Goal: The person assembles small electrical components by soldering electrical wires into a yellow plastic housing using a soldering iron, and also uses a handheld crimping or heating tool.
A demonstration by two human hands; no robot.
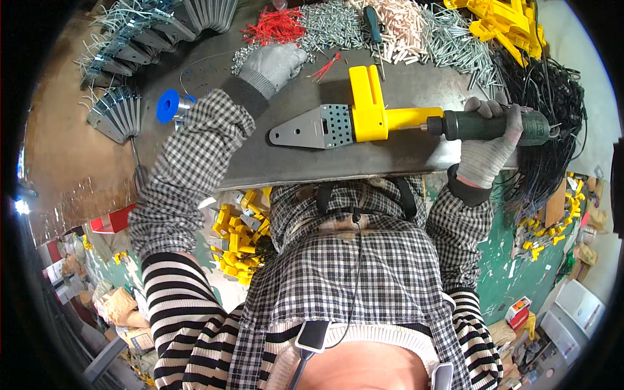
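Note:
My right hand (489, 140), in a striped grey glove, is wrapped around a dark green electric screwdriver (469, 125). The screwdriver's tip points left, at the end of a yellow plastic handle (406, 119). That handle belongs to a yellow part joined to a grey metal plate (302, 130) with a perforated block, lying on the dark table. My left hand (276, 65), in a grey glove, is at the pile of small metal nuts (240, 62), beside the silver screws (331, 26). Its fingers are curled, and what they hold, if anything, is hidden.
Along the back lie red wire pieces (276, 26), pale sleeves (396, 29), longer screws (455, 49), a hand screwdriver (372, 25) and yellow handles (507, 26). Metal plates with wires (117, 114) and a solder spool (170, 106) are at left. Black cables (552, 123) hang at right.

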